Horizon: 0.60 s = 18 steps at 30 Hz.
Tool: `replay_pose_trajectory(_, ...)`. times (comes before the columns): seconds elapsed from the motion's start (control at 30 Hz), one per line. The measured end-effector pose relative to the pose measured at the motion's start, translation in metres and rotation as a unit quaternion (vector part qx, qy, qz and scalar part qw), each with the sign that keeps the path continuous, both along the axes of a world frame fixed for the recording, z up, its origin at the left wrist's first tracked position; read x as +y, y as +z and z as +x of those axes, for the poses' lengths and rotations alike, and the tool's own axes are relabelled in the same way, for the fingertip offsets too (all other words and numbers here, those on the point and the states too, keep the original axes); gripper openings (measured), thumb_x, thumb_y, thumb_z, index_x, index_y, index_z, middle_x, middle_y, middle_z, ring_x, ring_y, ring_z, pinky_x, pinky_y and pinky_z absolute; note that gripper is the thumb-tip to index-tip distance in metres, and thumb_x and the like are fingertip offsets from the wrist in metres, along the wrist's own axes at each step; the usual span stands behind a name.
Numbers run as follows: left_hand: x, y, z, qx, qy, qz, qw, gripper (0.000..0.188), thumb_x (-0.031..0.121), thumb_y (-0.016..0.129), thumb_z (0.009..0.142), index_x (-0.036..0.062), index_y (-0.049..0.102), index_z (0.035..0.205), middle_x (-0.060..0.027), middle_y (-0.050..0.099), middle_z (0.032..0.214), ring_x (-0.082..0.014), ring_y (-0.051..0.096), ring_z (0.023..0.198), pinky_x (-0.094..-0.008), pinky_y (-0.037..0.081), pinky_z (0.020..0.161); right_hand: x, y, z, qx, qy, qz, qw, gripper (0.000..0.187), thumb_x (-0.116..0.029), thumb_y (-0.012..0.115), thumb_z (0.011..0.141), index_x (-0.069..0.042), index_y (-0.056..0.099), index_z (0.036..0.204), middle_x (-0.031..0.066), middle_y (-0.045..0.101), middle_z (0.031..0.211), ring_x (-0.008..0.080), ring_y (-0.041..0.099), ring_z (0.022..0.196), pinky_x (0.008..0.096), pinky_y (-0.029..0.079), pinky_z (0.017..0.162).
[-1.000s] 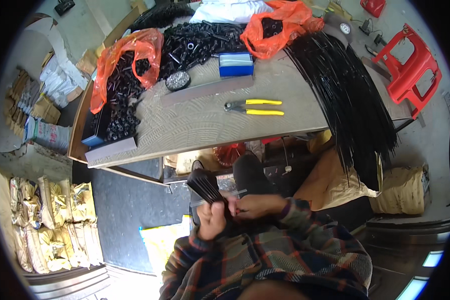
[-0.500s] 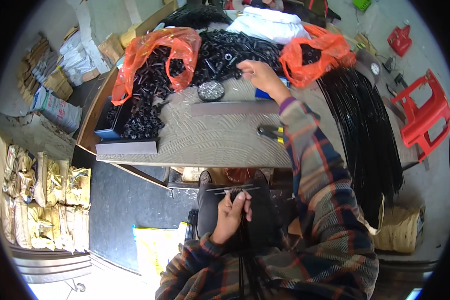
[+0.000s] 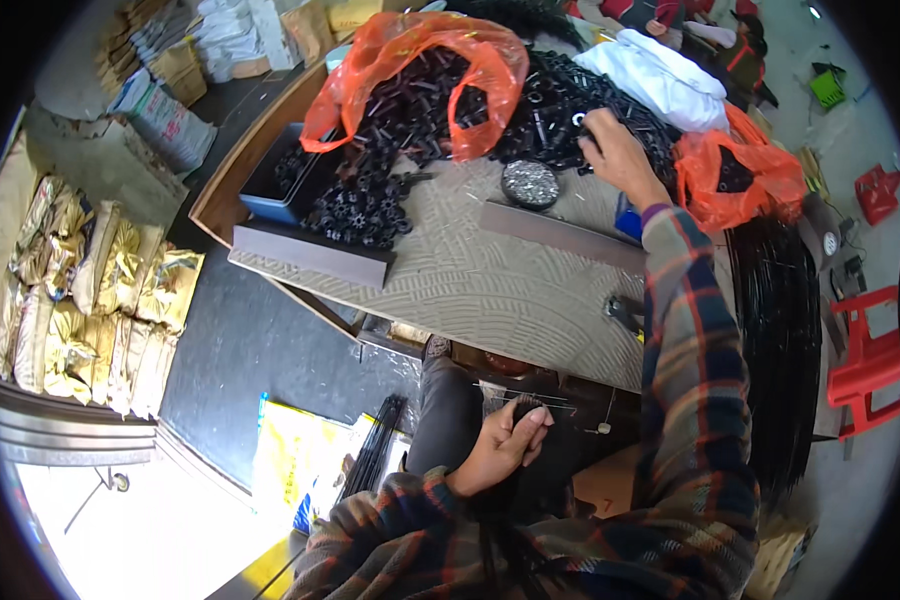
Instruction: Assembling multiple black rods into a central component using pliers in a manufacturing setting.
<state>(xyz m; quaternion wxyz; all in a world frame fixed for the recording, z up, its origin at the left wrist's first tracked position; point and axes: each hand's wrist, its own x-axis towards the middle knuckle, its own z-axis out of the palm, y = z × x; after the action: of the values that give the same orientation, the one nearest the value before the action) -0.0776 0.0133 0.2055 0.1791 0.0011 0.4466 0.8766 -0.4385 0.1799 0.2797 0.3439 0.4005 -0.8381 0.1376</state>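
Over my lap, my left hand [image 3: 510, 445] is closed around a bundle of thin black strands [image 3: 500, 545]; they trail down across my clothes. Thin straight rods [image 3: 530, 397] stick out crosswise by its fingertips. My right hand [image 3: 625, 160] reaches across the table, its fingers curled at the pile of small black parts [image 3: 550, 100]. A pale ring lies beside those fingertips; what they pinch, if anything, is too small to make out. Left of this hand stands a round dish of small shiny pieces [image 3: 531, 185].
Orange plastic bags [image 3: 370, 60] lie on the table [image 3: 450, 270], with a blue-black bin [image 3: 275, 195] at left. Metal strips [image 3: 560, 235] and pliers [image 3: 622, 312] lie nearer. Long black strands [image 3: 770, 370] hang at right beside a red plastic stool [image 3: 865, 360]. Other people sit beyond.
The view has swung, so the table now appears turned and tilted. My right hand stays at the black parts, with its fingers now lower into them. My left hand keeps its bundle over my lap.
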Motion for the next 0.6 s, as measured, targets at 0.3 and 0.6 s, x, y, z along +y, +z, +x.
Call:
replay_pose_trajectory(0.3,-0.002,-0.013,0.002,-0.005,-0.013,-0.014,1.0,0.023,0.024,0.04,0.095,0.0026,0.047,0.091,-0.001,0.04,0.062,-0.0081,0.04,0.051,-0.0216,0.036,0.046,-0.179,-0.043,0.047,-0.229,0.146,0.063,0.96,0.019,-0.015,0.057,0.076,-0.005,0.059,0.092,0.0146,0.056,0.09,0.0315,0.057,0.085,0.0401,0.046,0.074)
replay_pose_trajectory(0.6,-0.006,-0.005,-0.009,0.036,-0.054,-0.053,0.996,0.021,0.022,0.043,0.094,0.0019,0.05,0.092,-0.0055,0.055,0.068,-0.0126,0.053,0.057,-0.0238,0.044,0.058,-0.083,0.023,0.123,-0.432,0.11,-0.109,0.889,0.023,-0.018,0.066,0.078,-0.005,0.053,0.091,0.0028,0.053,0.072,0.0072,0.049,0.052,0.0233,0.039,0.043)
